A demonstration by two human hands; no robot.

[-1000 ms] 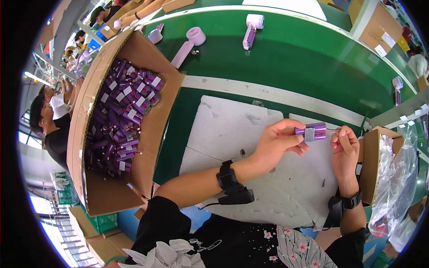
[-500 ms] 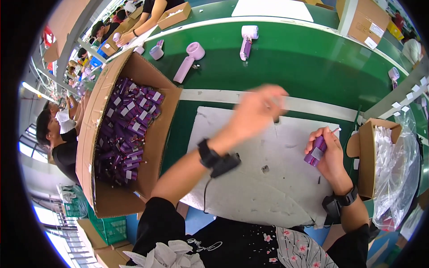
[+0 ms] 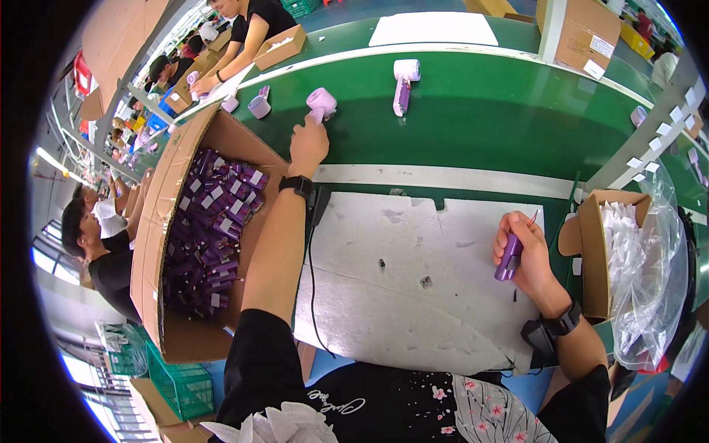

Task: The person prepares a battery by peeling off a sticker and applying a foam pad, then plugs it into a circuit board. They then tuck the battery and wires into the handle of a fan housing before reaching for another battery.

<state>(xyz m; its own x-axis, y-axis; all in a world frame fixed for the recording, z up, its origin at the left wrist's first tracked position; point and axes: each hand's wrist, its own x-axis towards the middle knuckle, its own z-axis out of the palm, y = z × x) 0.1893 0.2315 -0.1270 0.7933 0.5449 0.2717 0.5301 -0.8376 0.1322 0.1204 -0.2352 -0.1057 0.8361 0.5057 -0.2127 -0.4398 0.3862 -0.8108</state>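
My left hand [image 3: 309, 144] reaches to the far left of the work area, its fingers closed round the handle of a pale pink handheld fan [image 3: 321, 100]. The hand hides most of that handle. My right hand [image 3: 526, 251] holds a purple cylindrical battery [image 3: 509, 258] above the right part of the white foam sheet [image 3: 384, 303]. A short red wire [image 3: 533, 217] sticks up from the battery beside my fingers. To the left, a large cardboard box [image 3: 181, 148] holds a heap of purple batteries [image 3: 214, 229] with white labels.
More fans lie on the green surface [image 3: 473, 111]: a pink-and-purple one [image 3: 402, 87] farther right, a short one [image 3: 259, 106] at left. A small carton [image 3: 594, 258] of white pieces stands at right beside a clear plastic bag [image 3: 653, 295]. A co-worker [image 3: 255, 29] works at upper left.
My left hand has swung from above the foam sheet to the far left and taken hold of the pink fan's handle. My right hand still holds the battery, now turned more upright.
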